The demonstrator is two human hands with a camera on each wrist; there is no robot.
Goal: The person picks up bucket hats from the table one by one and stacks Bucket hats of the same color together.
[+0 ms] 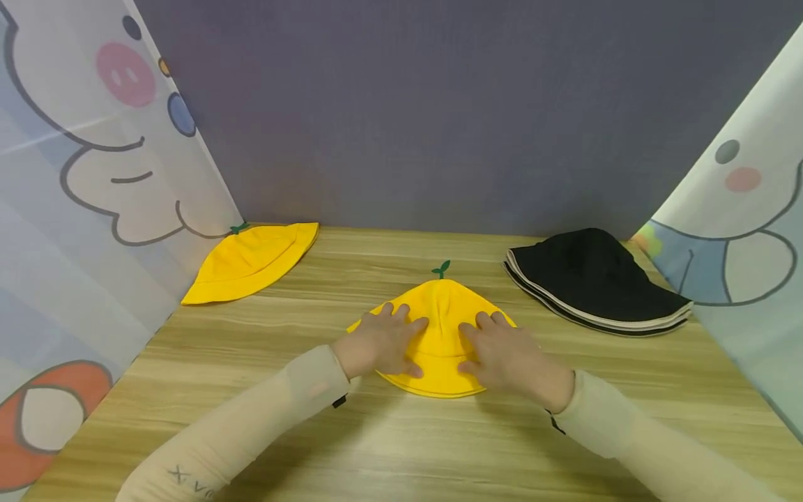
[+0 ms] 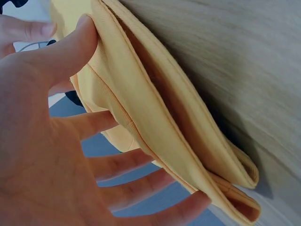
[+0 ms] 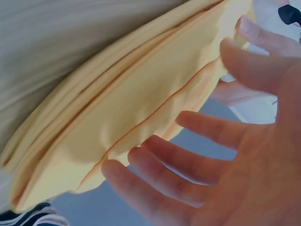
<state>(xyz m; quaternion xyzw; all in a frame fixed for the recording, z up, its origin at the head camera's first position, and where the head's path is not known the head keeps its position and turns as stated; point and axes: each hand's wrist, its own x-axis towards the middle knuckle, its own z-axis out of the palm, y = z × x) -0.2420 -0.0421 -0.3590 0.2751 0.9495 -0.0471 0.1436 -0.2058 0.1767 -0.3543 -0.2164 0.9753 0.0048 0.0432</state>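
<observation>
A yellow bucket hat [image 1: 442, 328] with a green sprout on top lies flattened at the middle of the wooden table, its brim toward me. My left hand [image 1: 381, 343] rests on its left side with the fingers spread, and my right hand [image 1: 507, 354] lies likewise on its right side. In the left wrist view, the thumb and fingertips touch the hat's cloth [image 2: 141, 99], and a gap shows between its brim layers. From the right wrist, several cloth layers [image 3: 127, 103] appear stacked close together beside extended fingers.
Another yellow hat [image 1: 247, 261] with a sprout lies at the back left. A stack of black hats [image 1: 590, 279] with pale edges sits at the back right. A grey panel [image 1: 408, 111] stands behind the table [image 1: 401, 446], with cartoon-printed sheets on both sides.
</observation>
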